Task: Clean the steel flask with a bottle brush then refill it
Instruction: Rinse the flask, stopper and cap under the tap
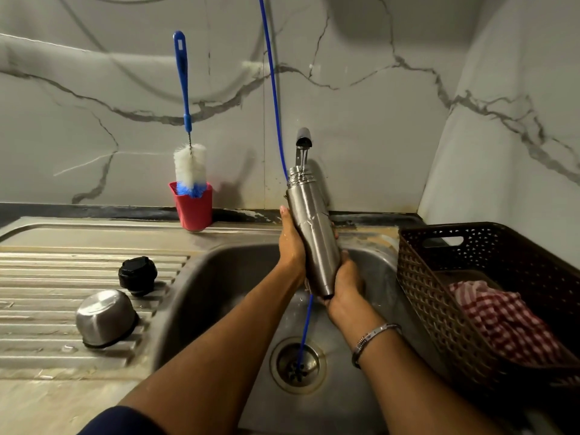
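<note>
Upright, bottle brush [190,164] in red cup [194,208], checked cloth [502,318] in basket [417,265].

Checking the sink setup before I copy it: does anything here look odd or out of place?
One thing: a thin blue tube hangs down the wall and ends in the sink drain, passing behind the flask held under the tap. The flask body shows a dent-like crease.
</note>
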